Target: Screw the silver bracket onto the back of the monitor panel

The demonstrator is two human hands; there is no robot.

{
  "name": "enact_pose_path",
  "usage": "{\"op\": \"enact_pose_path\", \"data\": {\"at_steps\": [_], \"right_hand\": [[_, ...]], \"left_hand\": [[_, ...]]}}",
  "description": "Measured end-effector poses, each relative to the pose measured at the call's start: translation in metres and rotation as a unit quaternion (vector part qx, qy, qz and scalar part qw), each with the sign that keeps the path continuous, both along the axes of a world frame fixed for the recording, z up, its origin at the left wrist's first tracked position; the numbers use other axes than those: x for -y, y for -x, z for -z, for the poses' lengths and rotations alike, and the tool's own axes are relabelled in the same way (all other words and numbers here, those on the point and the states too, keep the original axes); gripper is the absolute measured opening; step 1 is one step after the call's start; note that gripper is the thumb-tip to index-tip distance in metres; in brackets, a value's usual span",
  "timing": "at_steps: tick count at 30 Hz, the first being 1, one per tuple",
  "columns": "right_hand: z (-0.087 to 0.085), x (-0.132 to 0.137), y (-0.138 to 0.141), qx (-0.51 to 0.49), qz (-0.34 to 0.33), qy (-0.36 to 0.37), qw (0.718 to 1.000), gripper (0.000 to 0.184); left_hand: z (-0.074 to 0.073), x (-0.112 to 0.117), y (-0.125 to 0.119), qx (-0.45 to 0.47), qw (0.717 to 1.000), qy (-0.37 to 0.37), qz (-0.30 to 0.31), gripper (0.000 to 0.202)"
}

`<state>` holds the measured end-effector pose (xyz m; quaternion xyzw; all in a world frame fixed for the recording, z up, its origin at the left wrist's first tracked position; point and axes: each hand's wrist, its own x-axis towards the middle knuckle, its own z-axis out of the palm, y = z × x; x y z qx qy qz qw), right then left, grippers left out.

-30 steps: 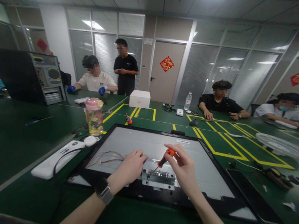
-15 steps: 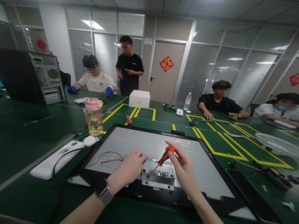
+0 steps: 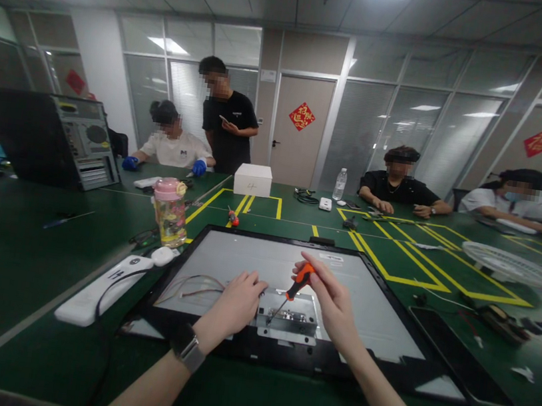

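A flat display panel (image 3: 224, 250) with a black frame lies back side up before me. Near its front edge sits a silver metal bracket (image 3: 301, 328) with slots and holes. My left hand (image 3: 237, 300), a watch on its wrist, rests on the panel with its curled fingers gripping the bracket's left end; the fingertips are partly hidden. My right hand (image 3: 333, 299) is closed round the orange-and-black handle of a screwdriver (image 3: 297, 286). The screwdriver is tilted, its tip down at the bracket's left part. Thin wires (image 3: 194, 283) lie on the panel left of my left hand.
A white power bank-like device (image 3: 104, 290) with a black cable and a pink-lidded bottle (image 3: 168, 215) stand left. A dark phone-like slab (image 3: 461, 357) lies right. Further back are a white box (image 3: 252, 180), a computer case (image 3: 58, 139) and several people.
The right-hand fingers have shifted and closed further round the screwdriver handle, whose tip stays in place. My left hand has not visibly moved. The standing person has leaned left.
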<state>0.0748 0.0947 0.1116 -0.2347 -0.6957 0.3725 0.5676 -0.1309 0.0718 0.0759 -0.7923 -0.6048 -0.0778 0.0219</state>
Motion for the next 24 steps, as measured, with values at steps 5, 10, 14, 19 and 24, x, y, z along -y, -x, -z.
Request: {"op": "enact_pose_path", "data": {"at_steps": [5,10,14,19,24], "right_hand": [[0.0018,-0.0010,0.0005,-0.010,0.031,-0.003,0.999,0.024],[0.0013,-0.0008,-0.0007,0.005,0.015,-0.006,1.000,0.027],[0.0014,-0.0008,-0.0005,-0.001,0.015,0.000,1.000,0.026],[-0.0001,0.0005,-0.0007,0.006,0.018,-0.014,1.000,0.026],[-0.0009,0.0015,-0.0009,0.006,0.012,-0.010,1.000,0.030]], "left_hand": [[0.0021,-0.0019,0.0000,-0.005,1.000,-0.001,-0.002,0.037],[0.0037,-0.0025,-0.0002,-0.007,1.000,-0.009,-0.002,0.038],[0.0022,-0.0011,-0.0004,0.002,1.000,-0.009,-0.001,0.040],[-0.0004,-0.0004,-0.0007,0.002,1.000,-0.003,-0.004,0.040],[0.0004,-0.0016,-0.0007,-0.006,1.000,-0.003,-0.003,0.039]]}}
